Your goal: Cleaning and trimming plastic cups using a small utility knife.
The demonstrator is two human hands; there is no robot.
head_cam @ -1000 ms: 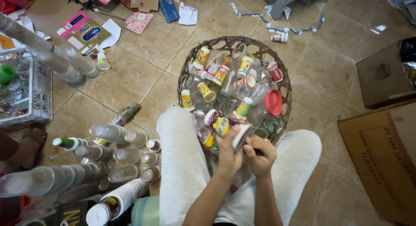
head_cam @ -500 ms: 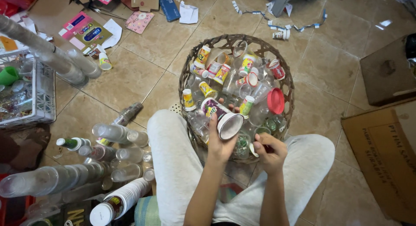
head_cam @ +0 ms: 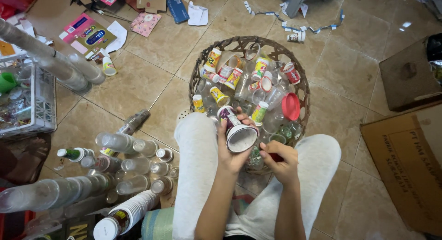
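Note:
My left hand [head_cam: 229, 153] holds a stack of printed paper cups [head_cam: 235, 128], its white open mouth facing me, just above my left knee. My right hand [head_cam: 280, 158] is curled closed beside it, reaching down among the cups at the near edge of the round woven basket [head_cam: 205, 61]; I cannot tell whether it grips anything. The basket sits on the tiled floor between my knees and holds several printed cups, clear plastic cups and a red lid [head_cam: 290, 106].
Stacks of clear plastic cups and bottles [head_cam: 120, 162] lie on the floor at my left, with a long white cup stack [head_cam: 130, 214] nearer. A white wire crate [head_cam: 28, 106] stands far left. Cardboard boxes [head_cam: 410, 161] at right. Paper scraps [head_cam: 87, 32] litter the far floor.
My left hand has lifted the cup stack away from my right hand and turned its open mouth towards me. My right hand has dropped to the basket's near edge.

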